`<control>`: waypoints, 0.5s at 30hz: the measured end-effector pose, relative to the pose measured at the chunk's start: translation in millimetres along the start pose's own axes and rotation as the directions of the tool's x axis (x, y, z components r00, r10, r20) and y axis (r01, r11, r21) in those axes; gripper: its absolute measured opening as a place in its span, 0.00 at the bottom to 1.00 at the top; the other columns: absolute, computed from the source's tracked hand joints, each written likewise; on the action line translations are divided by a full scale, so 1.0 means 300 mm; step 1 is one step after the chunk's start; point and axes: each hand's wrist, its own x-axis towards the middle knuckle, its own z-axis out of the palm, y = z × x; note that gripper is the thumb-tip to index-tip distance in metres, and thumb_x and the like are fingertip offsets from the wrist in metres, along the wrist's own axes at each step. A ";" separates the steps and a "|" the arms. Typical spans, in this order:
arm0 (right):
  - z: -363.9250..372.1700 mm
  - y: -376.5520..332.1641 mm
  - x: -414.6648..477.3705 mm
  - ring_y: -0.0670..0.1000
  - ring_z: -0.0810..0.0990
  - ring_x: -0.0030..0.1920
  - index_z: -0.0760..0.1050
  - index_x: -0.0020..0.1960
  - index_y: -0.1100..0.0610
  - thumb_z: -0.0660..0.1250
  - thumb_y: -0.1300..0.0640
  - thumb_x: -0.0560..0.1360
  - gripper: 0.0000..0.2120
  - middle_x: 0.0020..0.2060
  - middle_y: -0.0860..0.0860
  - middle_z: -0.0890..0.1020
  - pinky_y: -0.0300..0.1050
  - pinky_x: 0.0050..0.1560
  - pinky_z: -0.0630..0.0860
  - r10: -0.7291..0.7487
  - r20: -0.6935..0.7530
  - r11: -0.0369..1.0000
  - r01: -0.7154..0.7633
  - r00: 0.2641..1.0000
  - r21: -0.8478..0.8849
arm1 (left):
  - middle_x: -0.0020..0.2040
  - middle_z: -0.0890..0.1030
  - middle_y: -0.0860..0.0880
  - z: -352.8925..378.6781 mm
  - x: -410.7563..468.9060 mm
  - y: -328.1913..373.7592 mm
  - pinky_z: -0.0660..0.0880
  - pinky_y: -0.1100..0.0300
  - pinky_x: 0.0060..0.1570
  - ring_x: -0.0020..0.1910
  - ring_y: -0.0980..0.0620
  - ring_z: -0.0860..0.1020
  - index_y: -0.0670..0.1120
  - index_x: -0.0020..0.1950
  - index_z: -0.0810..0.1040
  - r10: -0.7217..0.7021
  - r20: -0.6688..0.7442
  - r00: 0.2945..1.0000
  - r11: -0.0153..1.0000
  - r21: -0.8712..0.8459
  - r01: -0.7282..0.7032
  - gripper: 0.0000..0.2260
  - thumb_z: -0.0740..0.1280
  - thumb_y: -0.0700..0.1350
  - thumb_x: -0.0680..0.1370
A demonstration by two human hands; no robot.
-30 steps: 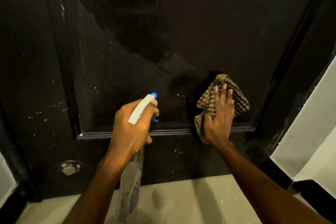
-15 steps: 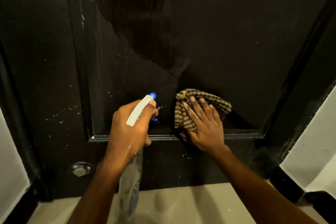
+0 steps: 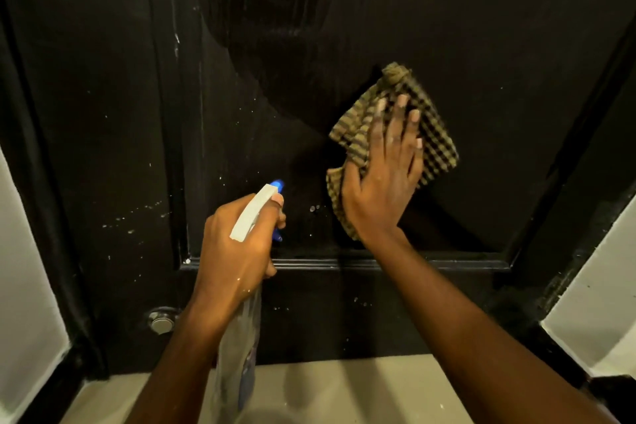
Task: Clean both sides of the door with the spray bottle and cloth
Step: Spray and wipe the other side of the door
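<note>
- Door (image 3: pixel 499 27): black, fills most of the view. It has a recessed panel bounded by a raised moulding along the bottom and both sides.
- Floor (image 3: pixel 344 389): pale, runs along the foot of the door, with a few white flecks on it.
- Walls: a white wall (image 3: pixel 24 286) at far left and another white wall (image 3: pixel 592 313) at lower right, each outside the black door frame.
- Streaked patch (image 3: pixel 275 27): a darker, streaky area on the upper part of the panel, looks wet. Its lower edge slants down toward the cloth.
- Spray bottle (image 3: pixel 241 348): clear body with a blue label, hanging below the left hand. The white head sticks up above the knuckles, and the blue nozzle tip points at the lower panel, close to the surface but not touching it.
- Cloth (image 3: pixel 438 151): tan and dark check, crumpled, flat against the panel, right of centre and above the bottom moulding. Its top corner is bunched into a knot. It lies right of the bottle nozzle, apart from it.
- Right hand (image 3: pixel 385 175): palm flat on the cloth, fingers straight and slightly spread, pressing it to the door. Cloth shows on all sides but the wrist.
- Left hand (image 3: pixel 234 251): wrapped round the bottle neck, with one finger curled over the front by the blue trigger.
- Round metal fitting (image 3: pixel 161 323): silver, low on the door's left stile, just left of the left wrist.
- White specks (image 3: pixel 137 213): scattered on the left stile and lower panel.
</note>
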 end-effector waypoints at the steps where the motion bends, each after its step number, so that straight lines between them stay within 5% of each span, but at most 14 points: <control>1: 0.014 0.002 -0.037 0.54 0.49 0.81 0.55 0.81 0.53 0.59 0.46 0.76 0.36 0.81 0.53 0.53 0.51 0.78 0.45 -0.093 0.028 0.995 0.094 0.995 -0.028 | 0.42 0.83 0.42 -0.005 0.001 0.001 0.70 0.65 0.21 0.20 0.53 0.74 0.42 0.46 0.80 0.005 -0.011 1.000 1.000 -0.002 -0.005 0.11 0.62 0.47 0.81; 5: 0.049 0.120 -0.201 0.50 0.51 0.81 0.54 0.81 0.48 0.47 0.38 0.83 0.29 0.81 0.50 0.55 0.48 0.78 0.48 -0.546 0.180 0.823 0.564 0.818 -0.066 | 0.42 0.83 0.45 -0.016 -0.005 0.012 0.72 0.66 0.22 0.23 0.54 0.77 0.41 0.52 0.81 0.059 -0.055 0.997 0.997 0.044 -0.057 0.11 0.62 0.46 0.81; 8: 0.030 0.247 -0.249 0.50 0.62 0.77 0.58 0.80 0.46 0.47 0.38 0.84 0.27 0.79 0.48 0.61 0.46 0.78 0.51 -0.639 0.246 0.744 0.667 0.729 -0.042 | 0.41 0.84 0.46 -0.030 -0.005 0.023 0.72 0.62 0.22 0.20 0.51 0.75 0.43 0.50 0.81 0.067 -0.073 0.995 0.998 0.021 -0.066 0.11 0.62 0.47 0.81; 10: 0.008 0.293 -0.233 0.53 0.62 0.77 0.57 0.80 0.47 0.50 0.41 0.82 0.27 0.79 0.47 0.59 0.48 0.76 0.54 -0.527 0.221 0.833 0.551 0.820 -0.057 | 0.38 0.83 0.46 -0.046 0.000 0.026 0.72 0.62 0.22 0.19 0.51 0.74 0.42 0.50 0.81 0.047 -0.084 0.995 0.999 0.010 -0.046 0.12 0.62 0.48 0.81; 12: -0.008 0.266 -0.169 0.53 0.54 0.79 0.54 0.81 0.49 0.55 0.47 0.78 0.32 0.80 0.47 0.53 0.49 0.77 0.50 -0.265 0.145 0.961 0.273 0.953 -0.035 | 0.38 0.82 0.45 -0.064 0.005 0.025 0.72 0.62 0.22 0.19 0.51 0.74 0.42 0.51 0.81 0.035 -0.091 0.995 0.999 0.011 -0.034 0.12 0.62 0.47 0.81; 15: -0.024 0.094 -0.013 0.54 0.46 0.81 0.52 0.82 0.53 0.59 0.52 0.74 0.38 0.82 0.54 0.51 0.50 0.79 0.43 0.114 0.014 0.991 -0.115 0.993 0.075 | 0.42 0.84 0.45 -0.085 0.014 0.022 0.72 0.63 0.21 0.20 0.51 0.74 0.42 0.52 0.81 0.035 -0.100 0.994 0.999 0.034 -0.032 0.12 0.62 0.47 0.81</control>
